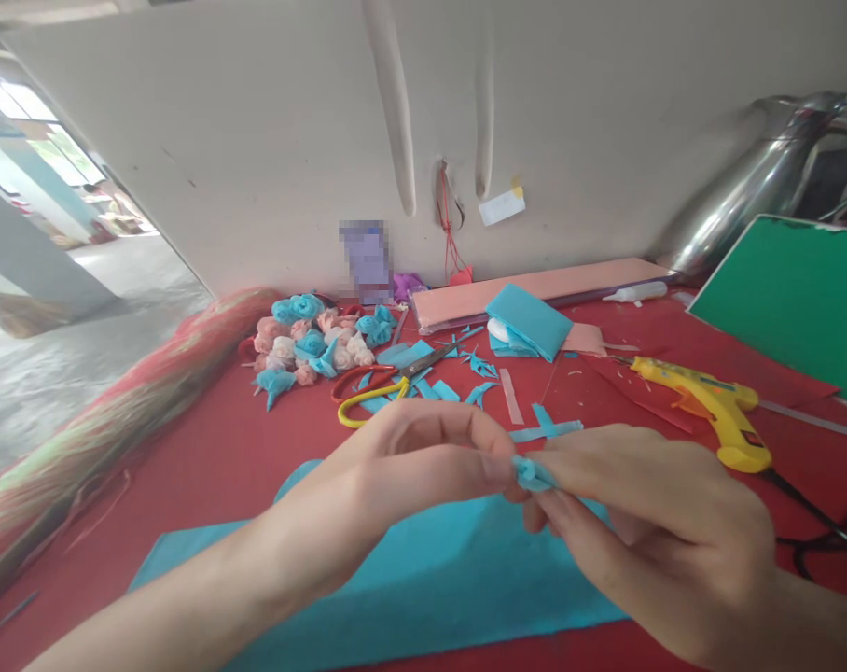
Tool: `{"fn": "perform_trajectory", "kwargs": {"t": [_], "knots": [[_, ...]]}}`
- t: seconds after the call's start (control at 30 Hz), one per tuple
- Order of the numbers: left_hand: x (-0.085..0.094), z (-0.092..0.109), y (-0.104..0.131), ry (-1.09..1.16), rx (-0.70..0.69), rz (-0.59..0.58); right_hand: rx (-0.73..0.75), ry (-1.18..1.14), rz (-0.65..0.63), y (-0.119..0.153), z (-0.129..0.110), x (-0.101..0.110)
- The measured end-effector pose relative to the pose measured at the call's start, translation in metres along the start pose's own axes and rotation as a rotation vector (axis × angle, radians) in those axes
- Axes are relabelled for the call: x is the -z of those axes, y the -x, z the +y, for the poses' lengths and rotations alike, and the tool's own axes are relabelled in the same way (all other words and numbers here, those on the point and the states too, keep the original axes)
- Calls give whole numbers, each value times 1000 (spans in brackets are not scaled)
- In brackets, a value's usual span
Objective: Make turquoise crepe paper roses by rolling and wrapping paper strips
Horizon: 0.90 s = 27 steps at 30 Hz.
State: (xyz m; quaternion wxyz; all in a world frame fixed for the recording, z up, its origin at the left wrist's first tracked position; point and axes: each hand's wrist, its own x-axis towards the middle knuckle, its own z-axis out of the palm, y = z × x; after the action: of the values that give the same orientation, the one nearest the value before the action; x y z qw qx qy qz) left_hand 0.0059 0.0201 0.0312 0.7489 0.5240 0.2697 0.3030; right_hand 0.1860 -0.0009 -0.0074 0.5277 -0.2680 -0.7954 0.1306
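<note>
Between the fingertips of both hands is a small piece of blue crepe paper [534,474], folded or rolled. My left hand [430,457] pinches its left end between thumb and fingers. On its right end, my right hand [647,513] presses with thumb and forefinger. Below the hands lies a large blue paper sheet [423,569] on the red tabletop [206,476]. Scissors [381,383] with one red and one yellow handle loop rest just beyond my left hand. Blue paper scraps [483,364] are scattered around the blades.
Paper roses [312,345] in blue, pink and white are heaped at the back left. A yellow glue gun [703,401] with a black cord lies right. Folded blue paper [532,322], a pink paper strip [535,289], a green board [794,308] and a metal jug [752,187] stand behind.
</note>
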Motion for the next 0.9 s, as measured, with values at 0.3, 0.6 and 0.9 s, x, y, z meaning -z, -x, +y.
{"fn": "perform_trajectory", "kwargs": {"t": [0.3, 0.6, 0.9], "knots": [[1, 1, 0, 19, 20, -40, 38, 13, -12, 0, 2, 0], [-2, 1, 0, -12, 47, -16, 68, 56, 16, -1, 0, 0], [-4, 0, 1, -49, 45, -19, 53, 49, 31, -1, -1, 0]]}}
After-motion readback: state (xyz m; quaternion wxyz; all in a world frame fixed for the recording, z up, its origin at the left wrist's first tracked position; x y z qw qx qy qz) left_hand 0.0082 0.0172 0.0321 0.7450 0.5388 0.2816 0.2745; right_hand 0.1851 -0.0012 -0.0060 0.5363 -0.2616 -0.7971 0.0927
